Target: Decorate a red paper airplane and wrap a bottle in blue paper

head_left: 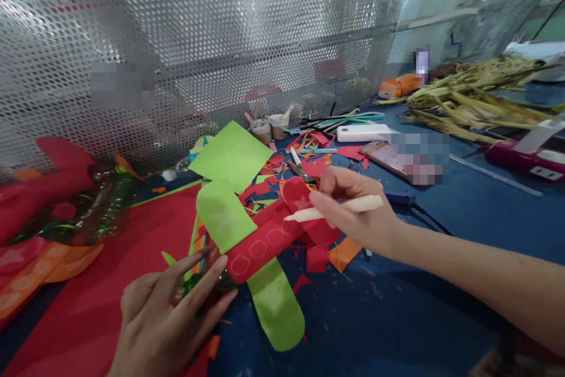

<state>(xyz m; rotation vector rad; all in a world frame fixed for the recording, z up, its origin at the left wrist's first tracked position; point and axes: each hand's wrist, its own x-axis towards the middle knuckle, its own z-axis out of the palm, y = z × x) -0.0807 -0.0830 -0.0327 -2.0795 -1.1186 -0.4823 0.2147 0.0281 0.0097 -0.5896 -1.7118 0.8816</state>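
Note:
My right hand [357,206] pinches a white marker pen [362,204], its tip at a red strip [260,244] with a row of pale rounded outlines. The strip lies along a bottle-shaped craft piece with a rounded green flap [225,218] on one side and another green flap [280,312] on the other. A red rounded piece with a pale star [295,193] is at its far end. My left hand [172,306] grips the near end, where green clear plastic bottle [207,292] shows between the fingers. The palm side of that hand is hidden.
A red sheet [101,277] lies left, near another decorated bottle [103,206]. Behind are a green sheet [232,155], paper scraps, scissors [301,173] and a phone [384,159]. A glue gun [401,197] with a cord sits right; dried husks [481,94] lie farther back.

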